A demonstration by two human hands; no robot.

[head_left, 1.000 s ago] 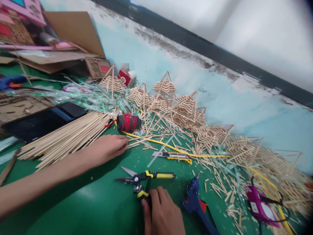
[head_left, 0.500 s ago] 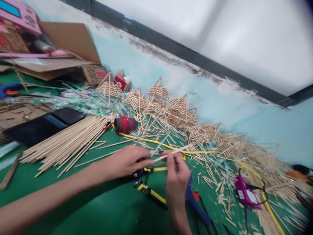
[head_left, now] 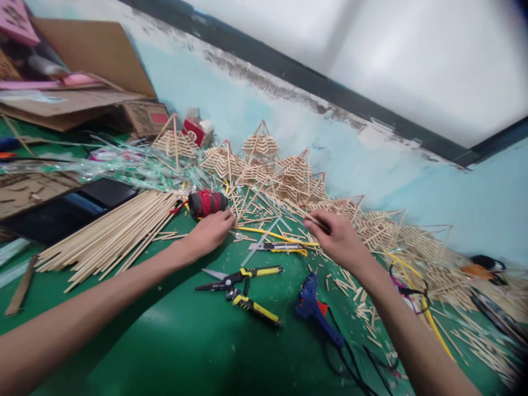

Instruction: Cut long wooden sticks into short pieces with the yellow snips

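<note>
head view: the hands have parted since half a second ago; right hand [head_left: 336,239] has carried the short stick [head_left: 315,221], pinched in its fingers, toward the stick pyramids [head_left: 289,176]; left hand [head_left: 210,234] rests curled, holding nothing, by the red-wound spool [head_left: 205,202]; snips [head_left: 239,283] and glue gun [head_left: 315,308] lie on the desk [head_left: 165,352] between.

- green worktop [head_left: 165,352], pretty cluttered tbh
- yellow-handled snips [head_left: 241,286] lying with blades apart, mid-front
- blue glue gun [head_left: 315,311] just right of them, black cord trailing off
- yellow utility knife [head_left: 280,248] further back, by a clear ruler [head_left: 259,247]
- stick pyramids [head_left: 264,165] heaped along the pale blue wall [head_left: 371,165]
- cardboard sheets [head_left: 94,60] far left corner, small red carton [head_left: 196,129] near them
- dark tablet [head_left: 70,209] on the left
</note>
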